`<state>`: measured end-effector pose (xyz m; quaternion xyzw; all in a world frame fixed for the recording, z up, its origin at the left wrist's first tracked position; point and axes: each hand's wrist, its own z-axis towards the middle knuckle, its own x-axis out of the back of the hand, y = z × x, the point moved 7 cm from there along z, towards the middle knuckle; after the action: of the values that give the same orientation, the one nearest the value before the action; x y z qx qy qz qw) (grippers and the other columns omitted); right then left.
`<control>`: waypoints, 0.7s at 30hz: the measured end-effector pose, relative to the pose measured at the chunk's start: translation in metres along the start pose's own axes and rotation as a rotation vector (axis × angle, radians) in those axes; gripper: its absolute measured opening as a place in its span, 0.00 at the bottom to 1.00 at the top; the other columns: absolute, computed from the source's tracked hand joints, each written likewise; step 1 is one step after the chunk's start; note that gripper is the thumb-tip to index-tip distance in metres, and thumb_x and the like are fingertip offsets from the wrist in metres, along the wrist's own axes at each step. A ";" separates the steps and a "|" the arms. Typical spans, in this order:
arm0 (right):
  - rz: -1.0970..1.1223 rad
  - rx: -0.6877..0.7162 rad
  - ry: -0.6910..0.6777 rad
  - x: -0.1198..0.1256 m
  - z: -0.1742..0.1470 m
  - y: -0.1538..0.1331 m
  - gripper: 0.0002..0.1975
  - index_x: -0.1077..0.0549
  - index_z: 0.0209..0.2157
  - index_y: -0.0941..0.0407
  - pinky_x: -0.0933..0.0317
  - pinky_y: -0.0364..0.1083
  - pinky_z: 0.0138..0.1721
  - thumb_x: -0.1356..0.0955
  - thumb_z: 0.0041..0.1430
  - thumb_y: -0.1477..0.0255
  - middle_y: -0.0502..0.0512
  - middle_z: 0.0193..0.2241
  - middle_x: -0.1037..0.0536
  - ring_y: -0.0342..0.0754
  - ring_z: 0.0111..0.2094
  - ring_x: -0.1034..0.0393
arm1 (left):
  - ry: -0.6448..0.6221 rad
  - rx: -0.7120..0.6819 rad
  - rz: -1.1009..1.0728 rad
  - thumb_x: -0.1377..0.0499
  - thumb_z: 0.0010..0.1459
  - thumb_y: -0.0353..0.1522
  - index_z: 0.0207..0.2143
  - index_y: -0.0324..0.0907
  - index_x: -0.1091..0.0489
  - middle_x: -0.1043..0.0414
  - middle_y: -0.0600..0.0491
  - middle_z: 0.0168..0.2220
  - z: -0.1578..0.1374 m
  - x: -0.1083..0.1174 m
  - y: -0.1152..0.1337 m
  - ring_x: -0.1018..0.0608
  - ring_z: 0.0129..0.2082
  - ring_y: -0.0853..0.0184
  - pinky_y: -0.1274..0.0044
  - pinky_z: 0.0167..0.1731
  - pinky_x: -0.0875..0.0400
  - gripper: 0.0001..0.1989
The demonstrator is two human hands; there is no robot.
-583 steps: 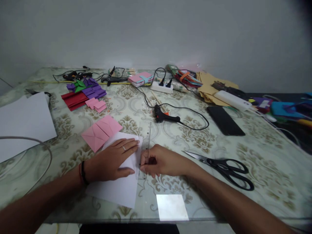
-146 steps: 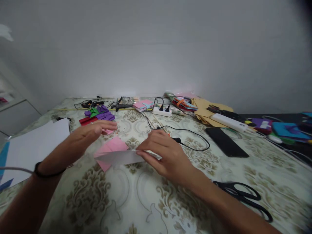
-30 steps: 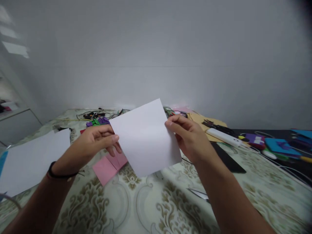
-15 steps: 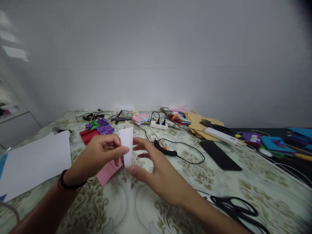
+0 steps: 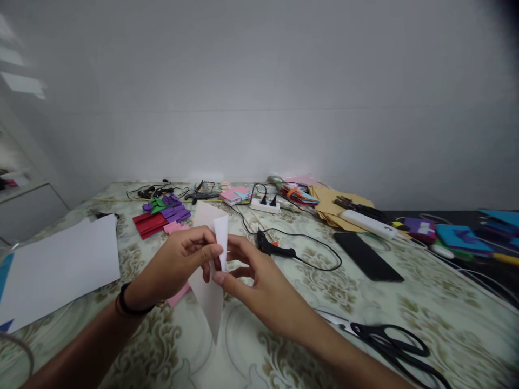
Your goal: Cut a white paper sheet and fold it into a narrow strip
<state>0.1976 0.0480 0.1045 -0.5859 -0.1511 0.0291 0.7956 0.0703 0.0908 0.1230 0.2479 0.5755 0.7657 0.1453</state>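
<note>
A white sheet of paper (image 5: pixel 207 302), partly folded over along its right side, is held upright above the table. My left hand (image 5: pixel 184 256) pinches the folded strip between thumb and fingers. From the right, my right hand (image 5: pixel 249 270) grips the same edge a little lower, its thumb in front and its fingers behind. Pink paper (image 5: pixel 177 297) lies on the tablecloth behind the sheet and is mostly hidden by it and my left hand.
White sheets (image 5: pixel 68 265) lie at the left. Black-handled scissors (image 5: pixel 389 340) rest at the right front. A black glue gun (image 5: pixel 271 246), its cord, a dark phone-like slab (image 5: pixel 367 256) and a power strip (image 5: pixel 265 205) sit farther back. Folded red paper (image 5: pixel 149 224) and purple paper (image 5: pixel 176 212) lie at the back left.
The paper has turned and opened out, so its broad face now shows left of the folded strip. Both hands have shifted slightly right and stay on the paper.
</note>
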 end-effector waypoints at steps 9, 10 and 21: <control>-0.024 0.020 -0.002 0.000 -0.005 -0.002 0.22 0.31 0.59 0.50 0.29 0.46 0.44 0.28 0.65 0.70 0.54 0.54 0.23 0.48 0.52 0.28 | -0.027 -0.051 0.105 0.43 0.69 0.37 0.33 0.39 0.28 0.23 0.56 0.25 -0.002 -0.002 0.008 0.22 0.21 0.73 0.82 0.24 0.27 0.13; -0.038 0.022 0.001 0.000 -0.006 -0.003 0.22 0.31 0.59 0.50 0.29 0.45 0.43 0.28 0.65 0.70 0.53 0.53 0.23 0.48 0.51 0.28 | -0.031 -0.051 0.107 0.44 0.69 0.37 0.33 0.39 0.28 0.23 0.56 0.25 -0.002 -0.002 0.008 0.23 0.21 0.73 0.82 0.24 0.27 0.13; -0.219 0.133 0.034 -0.002 -0.011 -0.014 0.11 0.25 0.49 0.53 0.34 0.42 0.33 0.38 0.74 0.68 0.52 0.43 0.20 0.45 0.39 0.26 | -0.002 0.010 0.132 0.41 0.66 0.40 0.34 0.40 0.29 0.28 0.57 0.26 -0.002 -0.005 0.009 0.27 0.20 0.75 0.84 0.19 0.31 0.12</control>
<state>0.1971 0.0328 0.1145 -0.5121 -0.1986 -0.0578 0.8336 0.0738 0.0837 0.1300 0.2870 0.5615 0.7704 0.0937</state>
